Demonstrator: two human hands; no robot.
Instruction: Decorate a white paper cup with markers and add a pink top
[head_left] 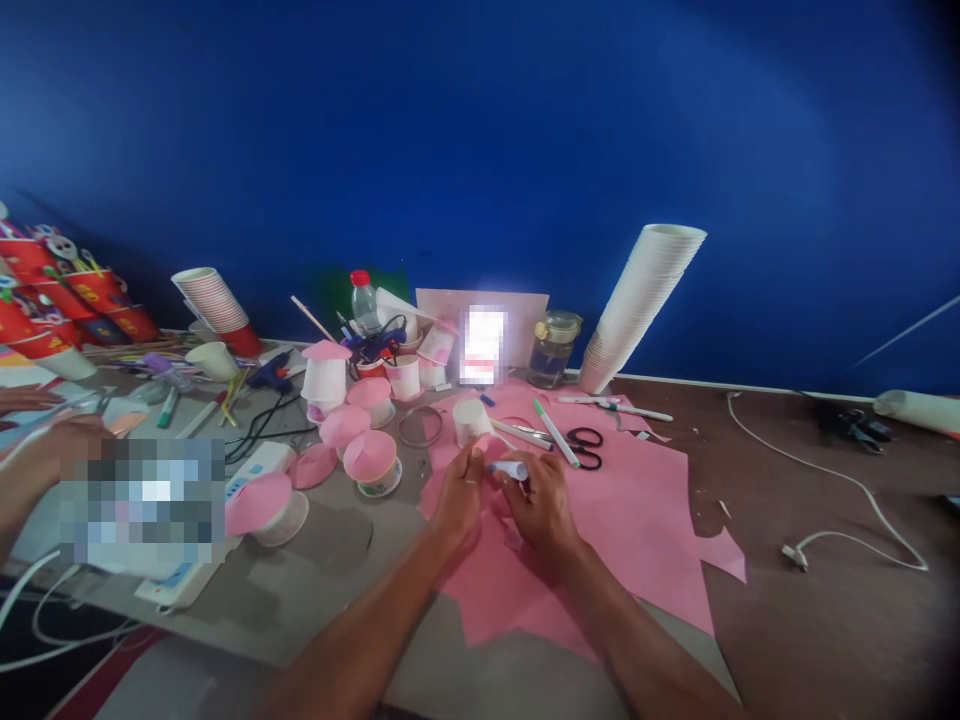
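My left hand [457, 497] is closed, thumb and fingers pinching a piece of pink paper [486, 445]. Beside it, my right hand [541, 502] grips a white marker [511, 469], its blue end pointing left at the paper. How far the tip touches is hard to make out. Both hands are over large pink paper sheets [637, 530]. Just beyond them stands a small white paper cup [471, 420]. Scissors [585, 448] with black handles and a green-capped marker [556, 432] lie to the right. A small blue cap [487, 399] rests behind the cup.
Left are several cups with pink paper tops [371, 458], a power strip [259, 470] and another person's hand [79, 450]. Behind stand a tall leaning cup stack [645, 300], a glass jar [555, 345] and a bright blurred screen [482, 345]. A white cable [847, 470] lies right.
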